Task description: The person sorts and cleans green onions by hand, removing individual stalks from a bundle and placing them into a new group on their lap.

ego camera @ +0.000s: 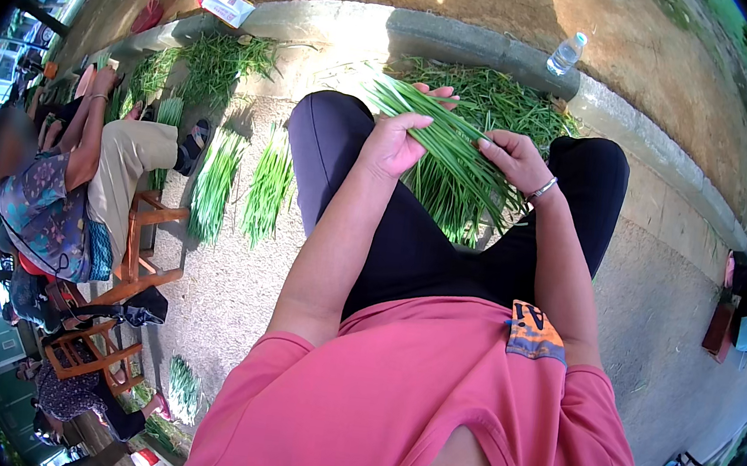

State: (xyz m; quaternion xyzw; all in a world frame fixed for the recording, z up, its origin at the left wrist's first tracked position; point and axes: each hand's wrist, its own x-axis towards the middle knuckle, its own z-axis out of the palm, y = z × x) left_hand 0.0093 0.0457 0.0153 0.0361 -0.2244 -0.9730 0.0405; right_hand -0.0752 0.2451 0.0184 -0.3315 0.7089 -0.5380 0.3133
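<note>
A bundle of long green garlic chives (426, 119) lies across both my hands above my knees. My left hand (396, 143) is closed around its paler stem end, thumb on top. My right hand (512, 157), with a silver bracelet at the wrist, pinches the leaves toward their tips between thumb and fingers. Below the bundle, between my legs, rests a thick heap of chives (448, 200) on the ground. Beyond my hands a looser pile of green leaves (497, 99) lies against the curb.
Two sorted chive bunches (269, 184) (216, 182) lie on the pavement left of my knee. A water bottle (565, 54) and a white box (226, 6) stand along the concrete curb (462, 41). Another person (50, 192) sits at left near a wooden chair (141, 236).
</note>
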